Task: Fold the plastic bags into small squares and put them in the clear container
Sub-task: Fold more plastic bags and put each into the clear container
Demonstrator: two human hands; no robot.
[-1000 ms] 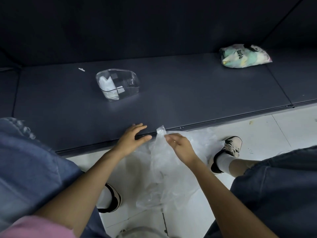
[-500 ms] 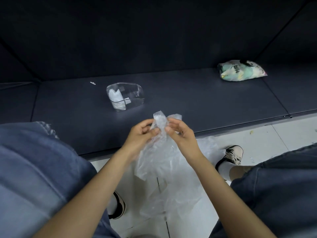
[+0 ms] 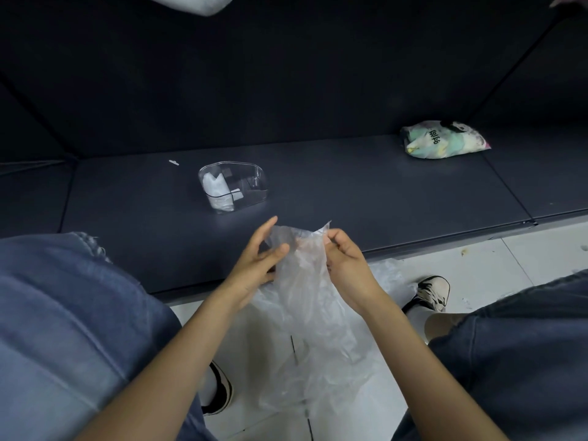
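Dark padded panels back a low, dark cushioned bench (image 3: pixel 350 186), and you sit facing it with your knees in blue denim on either side and pale floor tiles (image 3: pixel 525 249) below.

Your left hand (image 3: pixel 254 265) holds the left side of a crumpled clear plastic bag (image 3: pixel 305 297): the thumb presses the film from the front, while the forefinger sticks out straight above it. Your right hand (image 3: pixel 345 265) pinches the bag's upper right edge between thumb and curled fingers. Both hands hold the bag up over the front edge of the bench, close together, with the bag's top stretched between them. The rest of the bag hangs down between your forearms, loose and wrinkled, toward the floor.

Beyond your hands, on the bench, stands the clear container (image 3: pixel 234 186), well apart from the bag. A folded white plastic bag (image 3: pixel 218 189) sits in its left end; what else lies inside is too dim to tell. A small white scrap (image 3: pixel 173 162) lies on the bench just behind and left of the container. Far to the right on the bench lies a printed pastel pouch (image 3: pixel 444 140).

Down on the tiles, your left shoe (image 3: pixel 219 393) shows beside your left forearm and your right shoe (image 3: pixel 429 294) sits near the bench edge. More clear plastic film (image 3: pixel 388 275) lies on the floor beside the right shoe.
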